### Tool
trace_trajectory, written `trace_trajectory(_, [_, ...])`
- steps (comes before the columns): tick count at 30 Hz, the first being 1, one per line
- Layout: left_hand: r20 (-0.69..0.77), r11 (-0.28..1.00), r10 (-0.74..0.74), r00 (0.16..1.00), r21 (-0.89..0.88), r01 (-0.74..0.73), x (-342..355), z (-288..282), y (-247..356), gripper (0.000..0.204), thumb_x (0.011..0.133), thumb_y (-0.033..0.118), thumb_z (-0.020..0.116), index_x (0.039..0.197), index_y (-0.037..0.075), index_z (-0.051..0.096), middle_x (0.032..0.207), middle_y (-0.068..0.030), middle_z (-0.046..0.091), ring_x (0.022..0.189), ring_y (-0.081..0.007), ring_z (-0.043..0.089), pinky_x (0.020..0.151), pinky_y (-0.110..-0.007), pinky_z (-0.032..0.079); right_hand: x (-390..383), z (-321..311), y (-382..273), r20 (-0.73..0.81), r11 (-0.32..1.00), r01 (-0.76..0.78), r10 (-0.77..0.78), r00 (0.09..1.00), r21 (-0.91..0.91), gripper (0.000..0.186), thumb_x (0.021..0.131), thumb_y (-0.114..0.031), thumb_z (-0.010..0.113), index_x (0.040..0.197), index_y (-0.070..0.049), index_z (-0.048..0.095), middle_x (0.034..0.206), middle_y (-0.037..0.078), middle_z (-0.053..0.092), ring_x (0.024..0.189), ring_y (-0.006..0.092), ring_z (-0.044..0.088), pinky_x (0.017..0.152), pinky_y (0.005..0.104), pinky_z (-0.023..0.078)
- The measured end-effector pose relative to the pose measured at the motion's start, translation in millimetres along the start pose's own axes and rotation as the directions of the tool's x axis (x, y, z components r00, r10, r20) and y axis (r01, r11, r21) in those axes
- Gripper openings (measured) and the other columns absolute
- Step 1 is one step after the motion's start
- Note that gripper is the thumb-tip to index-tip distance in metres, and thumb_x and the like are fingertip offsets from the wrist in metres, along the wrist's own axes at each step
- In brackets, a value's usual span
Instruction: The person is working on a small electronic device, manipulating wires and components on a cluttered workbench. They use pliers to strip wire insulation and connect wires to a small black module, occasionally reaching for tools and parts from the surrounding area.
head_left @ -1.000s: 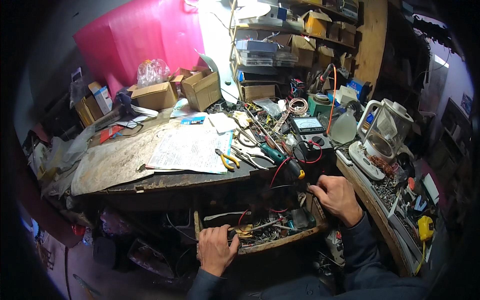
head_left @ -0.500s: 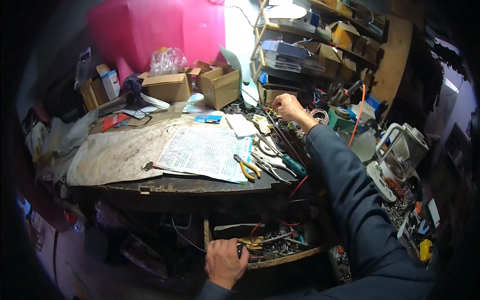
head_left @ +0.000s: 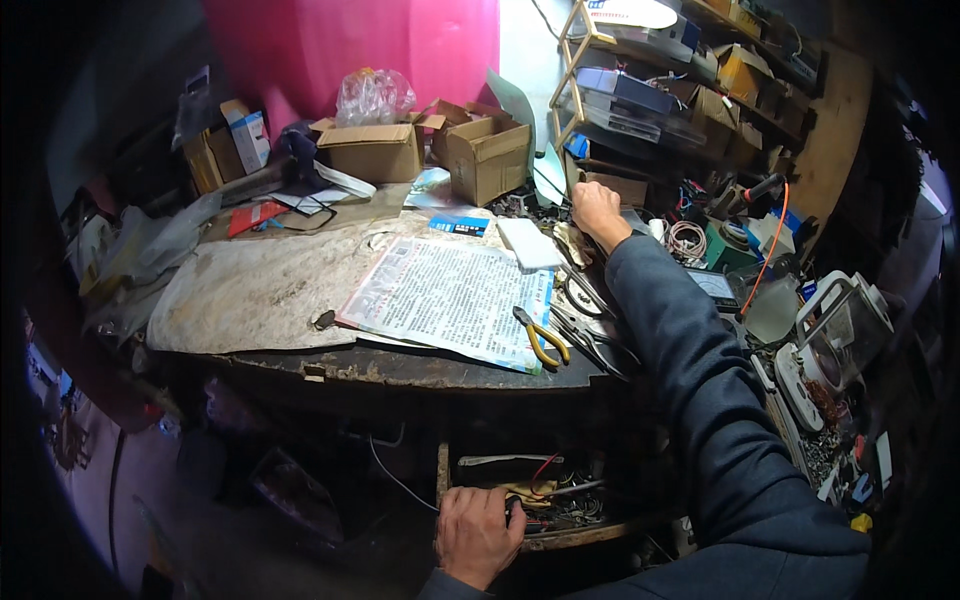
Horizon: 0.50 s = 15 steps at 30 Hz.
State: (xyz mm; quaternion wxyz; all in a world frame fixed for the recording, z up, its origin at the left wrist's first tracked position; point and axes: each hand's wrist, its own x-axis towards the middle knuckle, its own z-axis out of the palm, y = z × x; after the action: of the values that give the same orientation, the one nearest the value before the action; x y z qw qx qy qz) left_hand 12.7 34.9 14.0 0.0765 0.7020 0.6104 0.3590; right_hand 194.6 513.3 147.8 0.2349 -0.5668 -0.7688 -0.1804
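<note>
My left hand (head_left: 478,535) is closed at the front left corner of an open drawer (head_left: 560,540). A small black piece shows between its thumb and forefinger; the rest is covered by the hand. Loose tools, wires and small parts fill the drawer. My right hand (head_left: 598,212) is closed in a fist over the clutter at the workbench's far right; whatever it holds is hidden. Closer in, beside my right sleeve, lie several pliers (head_left: 590,335). Yellow-handled cutters (head_left: 541,337) rest on a printed sheet (head_left: 450,300).
Cardboard boxes (head_left: 490,160) stand along the back, before a pink sheet (head_left: 350,50). Crowded shelves (head_left: 690,70) rise at the back right. A white-handled clear jug (head_left: 850,320) stands right of my arm. A thin grey cable (head_left: 400,478) hangs left of the drawer.
The whole view has shifted, with the bench farther right in the picture. My right hand has moved a little left and nearer against the bench. A green-handled screwdriver is now hidden behind my sleeve.
</note>
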Motion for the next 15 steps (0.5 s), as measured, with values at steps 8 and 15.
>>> trace_trajectory(8, [-0.035,1.000,-0.008,0.999,0.012,0.008,-5,0,0,0.022,0.081,0.021,0.073,0.088,0.001,0.069,0.081,-0.0155,0.067,0.081,-0.0314,0.063,0.084,-0.043,0.048,3,-27,-10,0.063,0.972,-0.210,0.204,0.977,0.108,0.020,0.088,-0.014,0.062,0.100,-0.004,0.073,0.109,0.023,0.071,0.102,0.0412,0.069,0.087,0.0499,0.054])
trace_trajectory(15, [-0.027,0.999,0.000,1.000,0.047,0.002,-4,2,3,0.024,0.081,0.024,0.073,0.087,0.001,0.069,0.081,-0.0152,0.067,0.082,-0.0316,0.064,0.084,-0.044,0.048,2,-36,32,0.277,0.540,-0.286,0.099,0.956,0.792,0.018,0.081,-0.018,0.072,0.083,-0.001,0.073,0.064,0.003,0.063,0.053,0.0115,0.055,0.048,0.0280,0.041])
